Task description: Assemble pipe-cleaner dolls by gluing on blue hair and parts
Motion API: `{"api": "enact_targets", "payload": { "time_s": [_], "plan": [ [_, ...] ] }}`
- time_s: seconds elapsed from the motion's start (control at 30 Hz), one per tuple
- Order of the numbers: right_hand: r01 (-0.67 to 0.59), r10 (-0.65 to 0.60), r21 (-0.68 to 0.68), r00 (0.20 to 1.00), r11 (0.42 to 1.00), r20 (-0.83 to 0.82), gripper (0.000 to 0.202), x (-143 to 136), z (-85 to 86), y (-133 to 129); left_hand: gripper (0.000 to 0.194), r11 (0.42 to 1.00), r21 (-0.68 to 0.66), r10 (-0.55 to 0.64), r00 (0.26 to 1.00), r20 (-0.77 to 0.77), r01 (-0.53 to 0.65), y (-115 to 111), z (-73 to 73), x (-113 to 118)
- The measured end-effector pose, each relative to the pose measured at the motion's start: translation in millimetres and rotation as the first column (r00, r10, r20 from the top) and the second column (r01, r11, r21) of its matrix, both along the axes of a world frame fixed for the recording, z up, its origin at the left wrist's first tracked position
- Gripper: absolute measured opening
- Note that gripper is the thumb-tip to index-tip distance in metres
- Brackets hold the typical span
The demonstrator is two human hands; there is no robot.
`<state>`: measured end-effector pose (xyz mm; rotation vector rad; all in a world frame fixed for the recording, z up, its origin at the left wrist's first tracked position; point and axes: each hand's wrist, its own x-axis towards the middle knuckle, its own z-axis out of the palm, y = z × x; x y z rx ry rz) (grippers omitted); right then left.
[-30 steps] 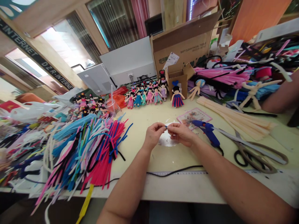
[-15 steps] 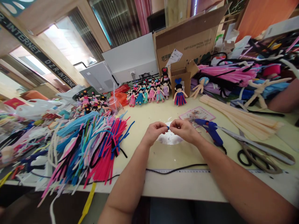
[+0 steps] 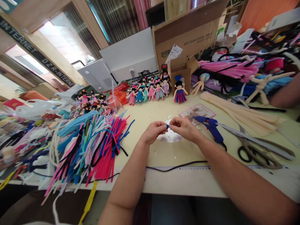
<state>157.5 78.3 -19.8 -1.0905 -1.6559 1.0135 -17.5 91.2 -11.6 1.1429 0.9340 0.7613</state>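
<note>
Pinching a tiny blue fuzzy pipe-cleaner piece (image 3: 167,126) between left hand (image 3: 153,132) and right hand (image 3: 185,128), both closed on it, hovering above a round clear plastic disc (image 3: 170,136) mid-table. Sitting near the front edge of the pale yellow table (image 3: 164,156); bare strip open between forearms. Crowding the left: loose heap of pink, blue and black pipe cleaners (image 3: 93,143). Lying just right: blue glue gun (image 3: 212,131), then large grey scissors (image 3: 255,147). Running along the front edge: black cord (image 3: 178,166).
</note>
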Motion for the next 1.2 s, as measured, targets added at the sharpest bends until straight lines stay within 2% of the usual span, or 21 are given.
{"api": "enact_targets", "payload": {
  "time_s": [0.3, 0.5, 0.6, 0.7, 0.77, 0.83, 0.9, 0.97, 1.1, 1.17, 1.2],
  "plan": [
    [0.084, -0.090, 0.095, 0.994, 0.992, 0.063, 0.012, -1.7, -1.7, -2.7, 0.030, 0.998, -0.068, -0.005, 0.997, 0.082, 0.010, 1.2, -4.5, 1.7],
    [0.144, -0.159, 0.139, 0.982, 0.980, 0.104, 0.012, -8.4, -10.0, 0.6, 0.032, 0.999, -0.040, 0.015, 0.999, 0.048, -0.013, 2.3, -4.9, 3.7],
    [0.148, -0.169, 0.109, 0.960, 0.983, 0.223, 0.015, -11.0, -2.3, -5.2, 0.032, 0.999, -0.010, 0.048, 0.997, 0.060, -0.047, 5.0, -5.1, 0.8],
    [0.110, -0.152, 0.132, 0.920, 0.985, 0.361, 0.018, -6.4, 9.6, -27.5, 0.031, 0.994, -0.001, 0.106, 0.991, 0.085, -0.106, 8.2, -5.2, -3.0],
    [0.111, -0.157, 0.133, 0.895, 0.985, 0.418, 0.020, 4.5, 11.7, -50.9, 0.030, 0.989, -0.016, 0.147, 0.985, 0.093, -0.146, 9.9, -5.4, -4.9],
    [0.171, -0.206, 0.116, 0.870, 0.978, 0.448, 0.023, 23.1, 6.8, -76.1, 0.029, 0.985, -0.036, 0.170, 0.979, 0.112, -0.167, 11.1, -5.6, -6.1],
    [0.291, -0.308, 0.109, 0.831, 0.950, 0.463, 0.027, 47.7, -2.7, -96.5, 0.027, 0.984, -0.053, 0.173, 0.974, 0.145, -0.167, 11.7, -5.8, -6.7],
    [0.433, -0.432, 0.114, 0.765, 0.894, 0.478, 0.028, 73.7, -12.4, -106.6, 0.026, 0.985, -0.062, 0.170, 0.969, 0.178, -0.161, 11.6, -5.9, -6.6],
    [0.619, -0.605, 0.160, 0.626, 0.769, 0.492, 0.028, 110.5, -22.3, -91.3, 0.028, 0.986, -0.066, 0.165, 0.967, 0.197, -0.155, 10.4, -6.8, -4.9],
    [0.646, -0.636, 0.152, 0.631, 0.748, 0.445, 0.034, 116.2, -21.8, -73.4, 0.029, 0.987, -0.065, 0.159, 0.969, 0.187, -0.150, 10.3, -8.2, -3.8],
    [0.634, -0.615, 0.114, 0.666, 0.765, 0.422, 0.040, 116.3, -20.6, -64.4, 0.030, 0.987, -0.064, 0.156, 0.971, 0.181, -0.147, 10.5, -9.1, -3.3]
  ]
}}
